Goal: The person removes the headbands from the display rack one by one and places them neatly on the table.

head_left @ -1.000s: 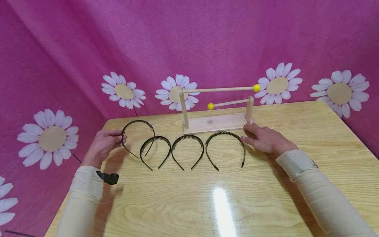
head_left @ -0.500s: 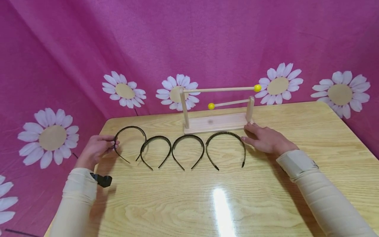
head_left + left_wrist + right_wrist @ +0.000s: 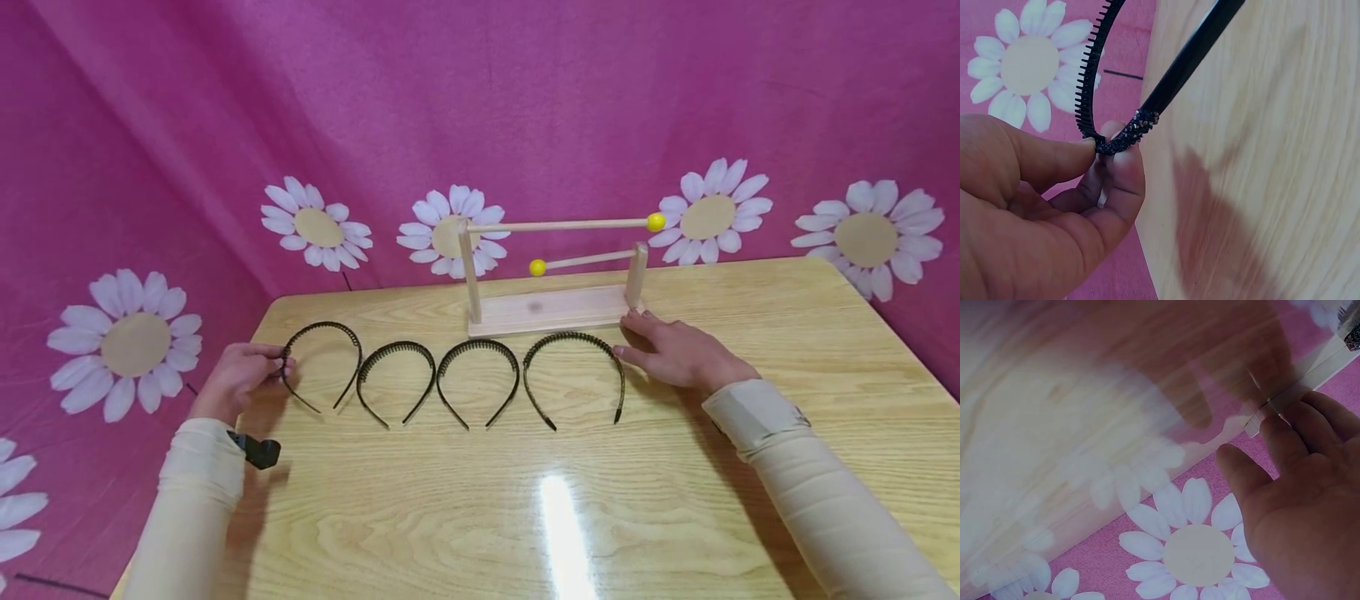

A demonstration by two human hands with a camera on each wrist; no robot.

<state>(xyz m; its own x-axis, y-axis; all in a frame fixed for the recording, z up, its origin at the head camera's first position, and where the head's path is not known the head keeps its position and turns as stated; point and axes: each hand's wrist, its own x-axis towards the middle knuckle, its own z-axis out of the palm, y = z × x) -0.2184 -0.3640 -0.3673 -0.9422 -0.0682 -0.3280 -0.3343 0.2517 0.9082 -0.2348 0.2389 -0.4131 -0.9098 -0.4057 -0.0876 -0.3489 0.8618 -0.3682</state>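
Note:
At the left end of a row on the table, a black toothed headband (image 3: pixel 322 324) is pinched between the thumb and fingers of my left hand (image 3: pixel 238 379). The left wrist view shows the grip on a glittery section of the headband (image 3: pixel 1175 72). To its right lie a second headband (image 3: pixel 397 345), a third headband (image 3: pixel 477 344) and a wider headband (image 3: pixel 573 337), all with their ends toward me. My right hand (image 3: pixel 678 354) rests with relaxed fingers at the right end of a wooden stand (image 3: pixel 570 308), its thumb near the wider headband.
The stand has two posts, each bearing a horizontal rod; a yellow ball (image 3: pixel 656 222) tips the upper rod and another yellow ball (image 3: pixel 537 267) the lower one. Behind the wooden table (image 3: pixel 420 508) hangs a magenta cloth (image 3: pixel 555 100) printed with white daisies.
My left hand has moved left and slightly toward me with its headband, which no longer overlaps the second headband. My right hand and the stand have stayed in place.

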